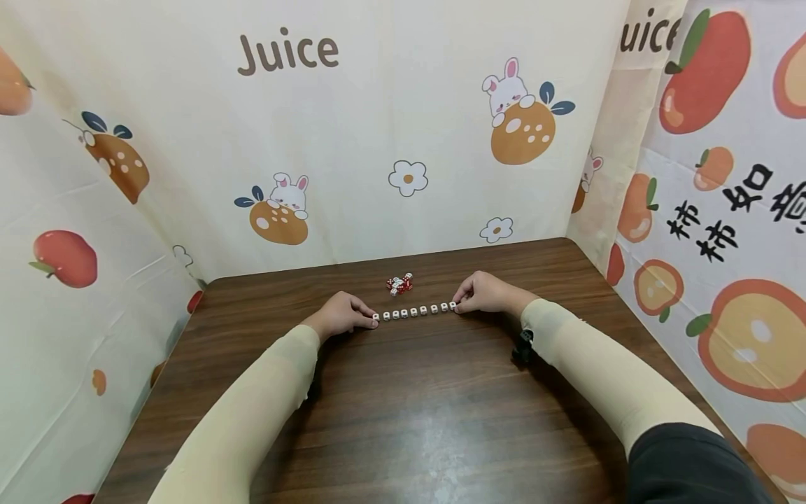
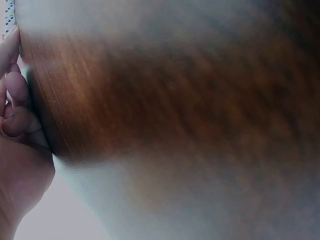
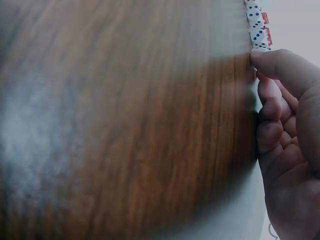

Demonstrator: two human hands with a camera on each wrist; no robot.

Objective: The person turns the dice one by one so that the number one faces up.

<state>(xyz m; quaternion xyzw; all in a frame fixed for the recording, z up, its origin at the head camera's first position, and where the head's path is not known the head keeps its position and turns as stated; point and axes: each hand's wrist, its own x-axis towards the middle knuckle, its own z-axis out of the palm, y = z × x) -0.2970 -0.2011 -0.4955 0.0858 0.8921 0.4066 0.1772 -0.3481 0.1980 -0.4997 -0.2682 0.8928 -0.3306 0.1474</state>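
Observation:
A row of several white dice (image 1: 413,312) runs sideways across the brown table, with small gaps between them in the head view. At its left end my left hand (image 1: 342,313) pinches a white die (image 1: 376,317) between thumb and fingers. My right hand (image 1: 488,292) pinches the white die (image 1: 453,306) at the opposite end. Blue-dotted dice (image 3: 257,36) show just beyond the right thumb in the right wrist view. In the left wrist view, part of a white die (image 2: 9,20) appears above the left thumb at the frame's edge.
Behind the row lies a small heap of red and white dice (image 1: 399,284). The wood-grain table (image 1: 403,420) ends at a printed curtain (image 1: 352,140) at the back, with more curtain on both sides. A black device (image 1: 522,348) sits beneath the right wrist.

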